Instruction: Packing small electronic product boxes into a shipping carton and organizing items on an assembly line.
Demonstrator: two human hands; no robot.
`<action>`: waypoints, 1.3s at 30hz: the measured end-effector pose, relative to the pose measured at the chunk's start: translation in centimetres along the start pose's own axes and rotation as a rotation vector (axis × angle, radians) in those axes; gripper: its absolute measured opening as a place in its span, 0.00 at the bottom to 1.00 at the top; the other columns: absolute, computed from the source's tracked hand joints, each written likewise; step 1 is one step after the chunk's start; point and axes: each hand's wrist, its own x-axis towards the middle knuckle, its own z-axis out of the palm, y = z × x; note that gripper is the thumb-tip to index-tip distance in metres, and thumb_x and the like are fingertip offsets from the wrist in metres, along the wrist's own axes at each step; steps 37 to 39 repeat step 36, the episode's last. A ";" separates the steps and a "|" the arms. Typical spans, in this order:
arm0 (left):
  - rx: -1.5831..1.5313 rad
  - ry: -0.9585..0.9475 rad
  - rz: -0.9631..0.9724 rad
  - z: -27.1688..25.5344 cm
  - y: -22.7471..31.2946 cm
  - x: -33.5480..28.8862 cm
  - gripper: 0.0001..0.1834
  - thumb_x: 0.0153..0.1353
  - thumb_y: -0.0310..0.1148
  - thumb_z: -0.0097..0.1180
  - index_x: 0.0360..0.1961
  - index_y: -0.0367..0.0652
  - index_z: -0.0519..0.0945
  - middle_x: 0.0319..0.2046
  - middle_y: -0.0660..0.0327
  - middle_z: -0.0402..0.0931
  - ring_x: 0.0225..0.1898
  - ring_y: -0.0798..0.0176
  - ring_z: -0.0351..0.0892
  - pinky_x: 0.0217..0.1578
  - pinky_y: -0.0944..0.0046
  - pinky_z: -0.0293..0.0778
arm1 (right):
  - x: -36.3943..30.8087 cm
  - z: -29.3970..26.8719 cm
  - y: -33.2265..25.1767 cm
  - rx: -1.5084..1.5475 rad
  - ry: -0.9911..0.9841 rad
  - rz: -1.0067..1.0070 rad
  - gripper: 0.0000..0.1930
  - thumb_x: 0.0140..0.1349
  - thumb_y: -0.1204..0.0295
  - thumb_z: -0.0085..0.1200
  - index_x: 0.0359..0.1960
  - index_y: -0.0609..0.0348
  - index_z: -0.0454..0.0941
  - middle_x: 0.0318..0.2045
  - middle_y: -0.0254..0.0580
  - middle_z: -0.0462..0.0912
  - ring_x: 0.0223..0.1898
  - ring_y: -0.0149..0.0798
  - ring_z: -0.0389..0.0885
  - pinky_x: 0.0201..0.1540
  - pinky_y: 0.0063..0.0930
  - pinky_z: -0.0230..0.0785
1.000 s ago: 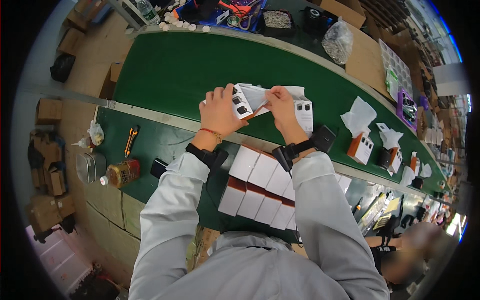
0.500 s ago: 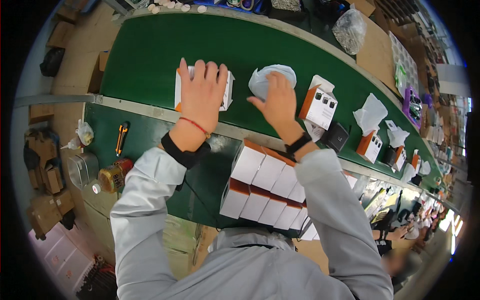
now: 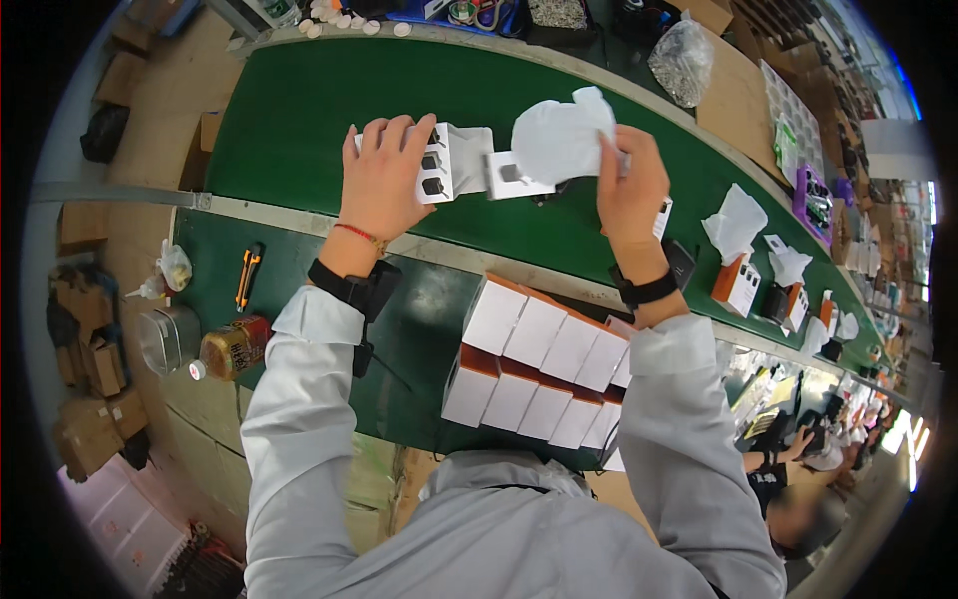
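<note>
My left hand (image 3: pixel 384 180) is closed around a small white carton (image 3: pixel 435 165) printed with black device pictures. The carton's open flap (image 3: pixel 471 158) points right. My right hand (image 3: pixel 635 190) pinches the edge of a crinkled white pouch (image 3: pixel 559 143), raised above the green belt (image 3: pixel 309 110). Just under the pouch's left side lies a white card or small box (image 3: pixel 514 178) with a dark picture on it. Something dark shows partly below the pouch; its kind is hidden. Another white carton peeks out behind my right wrist, beside a black box (image 3: pixel 681 263).
Two rows of white-and-orange cartons (image 3: pixel 544 334) stand on the bench nearest me. A cutter knife (image 3: pixel 247 278), a drink bottle (image 3: pixel 235 347) and a clear tub (image 3: pixel 166 339) lie at left. Farther right, open cartons (image 3: pixel 736 287) with white pouches (image 3: pixel 736 222) line the belt.
My left hand has gripped and turned the carton, so its printed side and open flap show. My right hand has lifted the white pouch and moved right. The white card has come into view.
</note>
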 end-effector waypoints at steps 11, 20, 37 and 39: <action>-0.292 -0.125 -0.718 6.8 -0.3 -0.4 0.61 0.48 0.58 0.77 0.77 0.45 0.57 0.68 0.43 0.65 0.69 0.41 0.64 0.65 0.35 0.63 | -4.5 -0.2 -2.6 0.005 -0.470 0.307 0.37 0.57 0.67 0.70 0.66 0.62 0.66 0.63 0.51 0.73 0.55 0.53 0.79 0.56 0.44 0.73; -1.183 -0.057 -0.637 8.2 0.6 -10.7 0.38 0.70 0.37 0.64 0.74 0.38 0.59 0.61 0.47 0.73 0.53 0.61 0.79 0.52 0.64 0.76 | -10.5 -2.0 -3.3 0.614 -0.721 0.329 0.41 0.62 0.68 0.66 0.75 0.59 0.59 0.68 0.58 0.72 0.65 0.55 0.76 0.67 0.39 0.67; -1.079 0.057 -0.801 -1.9 13.9 -36.2 0.24 0.71 0.37 0.62 0.65 0.45 0.73 0.53 0.65 0.81 0.52 0.68 0.79 0.53 0.66 0.70 | -38.8 -42.2 -2.7 -0.408 -0.009 0.801 0.32 0.62 0.63 0.67 0.66 0.62 0.71 0.68 0.50 0.73 0.69 0.53 0.69 0.71 0.45 0.59; -1.079 0.057 -0.801 -1.9 13.9 -36.2 0.24 0.71 0.37 0.62 0.65 0.45 0.73 0.53 0.65 0.81 0.52 0.68 0.79 0.53 0.66 0.70 | -38.8 -42.2 -2.7 -0.408 -0.009 0.801 0.32 0.62 0.63 0.67 0.66 0.62 0.71 0.68 0.50 0.73 0.69 0.53 0.69 0.71 0.45 0.59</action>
